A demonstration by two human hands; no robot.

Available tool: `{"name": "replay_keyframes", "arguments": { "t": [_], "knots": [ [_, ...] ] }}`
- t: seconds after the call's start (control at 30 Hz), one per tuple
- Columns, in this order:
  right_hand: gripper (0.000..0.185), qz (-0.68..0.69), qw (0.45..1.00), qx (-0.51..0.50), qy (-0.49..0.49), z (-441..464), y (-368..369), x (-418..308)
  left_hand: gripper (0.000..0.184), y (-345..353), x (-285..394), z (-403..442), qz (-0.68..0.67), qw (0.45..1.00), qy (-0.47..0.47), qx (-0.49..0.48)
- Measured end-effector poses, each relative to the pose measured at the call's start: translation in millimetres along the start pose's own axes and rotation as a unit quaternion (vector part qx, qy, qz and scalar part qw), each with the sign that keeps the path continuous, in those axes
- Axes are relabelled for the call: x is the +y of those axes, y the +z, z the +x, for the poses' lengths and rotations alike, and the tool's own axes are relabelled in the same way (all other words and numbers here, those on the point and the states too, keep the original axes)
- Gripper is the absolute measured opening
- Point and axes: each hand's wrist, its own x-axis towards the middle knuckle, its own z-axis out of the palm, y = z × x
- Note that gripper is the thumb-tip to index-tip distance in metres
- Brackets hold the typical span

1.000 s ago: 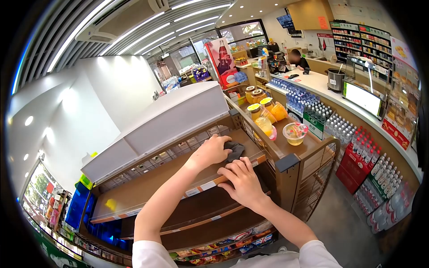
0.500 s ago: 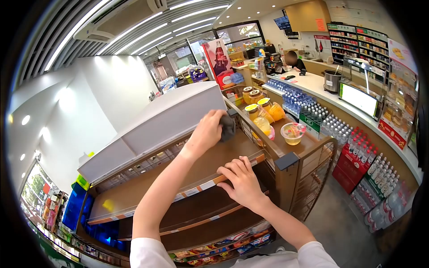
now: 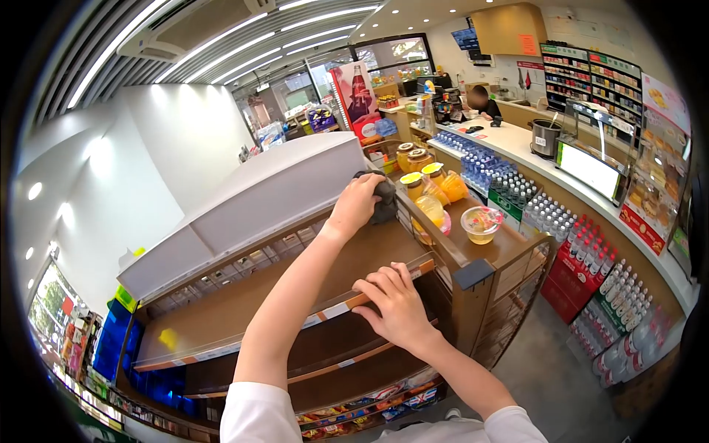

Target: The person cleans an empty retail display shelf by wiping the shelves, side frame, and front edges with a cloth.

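My left hand is closed on a dark grey cloth, which it presses at the far right corner of a brown top shelf, against the end panel. Part of the cloth is hidden by the fingers. Nearer to me, my right hand grips the shelf's front edge, fingers over the top and thumb in front. Price labels run along that edge. Just past the end panel, yellow-lidded jars and a clear fruit cup stand on a neighbouring brown shelf.
A white panel rises behind the shelf. Snack packets fill the lowest tier. To the right, bottle packs line a white counter, with a person behind it. A wooden post with a dark cap stands beside my right hand.
My left hand has slid the cloth a little farther back into the shelf's far corner, and more of the cloth shows. My right hand keeps its place on the edge. The view has shifted slightly.
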Motion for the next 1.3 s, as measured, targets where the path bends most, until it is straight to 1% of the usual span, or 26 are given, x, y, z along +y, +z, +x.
{"name": "replay_keyframes", "arguments": {
  "t": [0.07, 0.1, 0.2, 0.33, 0.4, 0.5, 0.6, 0.63, 0.7, 0.73, 0.8, 0.83, 0.9, 0.93, 1.0, 1.07, 1.17, 1.27, 1.3],
  "knots": [
    [0.043, 0.006, 1.0, -0.004, -0.005, 0.2, -0.6, 0.3, 0.04, -2.7, 3.9, 0.8, 0.007, 0.998, -0.048, -0.025],
    [0.043, 0.001, 1.0, -0.001, 0.0, 0.4, -0.4, 0.4, 0.04, -3.9, 1.7, -0.5, 0.019, 0.999, -0.041, -0.02],
    [0.045, -0.001, 1.0, -0.007, 0.002, 0.3, -0.6, -0.1, 0.039, -11.5, -4.2, -12.6, 0.05, 0.997, -0.058, -0.016],
    [0.047, -0.015, 1.0, -0.006, 0.003, 1.6, -2.6, -0.3, 0.037, -32.5, -16.0, -30.6, 0.049, 0.996, -0.07, -0.015],
    [0.047, -0.025, 1.0, -0.008, 0.004, 1.1, -3.6, 0.3, 0.035, -47.1, -22.7, -40.2, 0.069, 0.993, -0.081, -0.041],
    [0.047, -0.035, 0.999, -0.034, 0.012, 4.4, -10.8, -3.4, 0.033, -74.5, -31.2, -60.2, 0.072, 0.991, -0.1, -0.06],
    [0.047, -0.033, 0.997, -0.069, 0.019, 11.1, -19.0, -5.7, 0.033, -99.1, -36.6, -83.8, 0.073, 0.989, -0.12, -0.048],
    [0.047, -0.021, 0.996, -0.08, 0.028, 15.6, -21.7, -7.1, 0.033, -106.7, -39.6, -90.4, 0.072, 0.989, -0.123, -0.044],
    [0.046, -0.007, 0.993, -0.103, 0.054, 22.3, -23.3, -7.1, 0.034, -119.8, -45.0, -104.6, 0.045, 0.984, -0.164, -0.047],
    [0.046, -0.014, 0.99, -0.115, 0.074, 25.6, -21.6, -8.0, 0.034, -126.0, -48.0, -112.3, 0.041, 0.984, -0.167, -0.043],
    [0.044, -0.041, 0.99, -0.085, 0.104, 30.4, -12.8, -12.1, 0.031, -138.2, -55.9, -129.2, 0.06, 0.982, -0.175, -0.019],
    [0.044, -0.042, 0.99, -0.09, 0.1, 33.4, -8.3, -17.0, 0.03, -144.0, -61.3, -137.2, 0.062, 0.982, -0.179, -0.008],
    [0.039, -0.088, 0.993, -0.041, 0.073, 37.5, 2.4, -29.2, 0.03, -156.0, -68.6, -152.5, 0.062, 0.978, -0.201, -0.006],
    [0.039, -0.089, 0.993, -0.045, 0.07, 37.8, 10.1, -38.6, 0.03, -163.1, -70.6, -160.3, 0.065, 0.974, -0.216, -0.009],
    [0.035, 0.023, 0.998, -0.043, 0.031, 39.1, 28.7, -59.1, 0.029, -175.0, -75.2, -175.1, 0.08, 0.974, -0.213, 0.008],
    [0.032, 0.033, 0.998, -0.046, -0.002, 40.7, 46.4, -78.5, 0.028, -183.6, -80.4, -188.4, 0.1, 0.969, -0.225, 0.002],
    [0.031, 0.055, 0.997, -0.058, -0.011, 44.0, 67.3, -95.1, 0.027, -197.0, -82.1, -202.3, 0.136, 0.961, -0.242, -0.002],
    [0.032, 0.068, 0.995, -0.062, -0.03, 44.4, 83.2, -104.0, 0.027, -203.7, -81.3, -210.2, 0.129, 0.957, -0.259, 0.004],
    [0.033, 0.054, 0.996, -0.056, -0.035, 44.3, 88.0, -106.6, 0.025, -203.9, -84.6, -211.3, 0.104, 0.964, -0.243, 0.02]
  ]
}}
